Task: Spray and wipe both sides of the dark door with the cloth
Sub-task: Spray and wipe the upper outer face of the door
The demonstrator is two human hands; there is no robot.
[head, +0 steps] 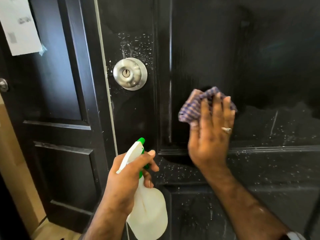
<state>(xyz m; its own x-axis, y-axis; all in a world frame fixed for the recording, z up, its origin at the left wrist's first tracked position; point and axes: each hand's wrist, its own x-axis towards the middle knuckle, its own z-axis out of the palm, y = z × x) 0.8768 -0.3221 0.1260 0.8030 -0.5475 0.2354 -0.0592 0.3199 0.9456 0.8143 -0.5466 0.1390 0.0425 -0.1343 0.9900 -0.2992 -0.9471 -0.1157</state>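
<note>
across most of the view stands the dark door (207, 49), its panelled face beaded with spray droplets above the knob and along the lower rail. left of it a second dark panelled door (57, 101) carries a taped paper notice (19, 25) near its top. on the wet door's left stile sits a round brushed-metal knob (129, 73) with a keyhole. low in the middle, the left hand (128, 181) grips a white spray bottle (149, 210) by the neck, green nozzle pointing up toward the door. the right hand (211, 134), fingers spread flat, presses a checked cloth (194, 106) against the recessed panel, a ring (227, 130) on one finger.
</note>
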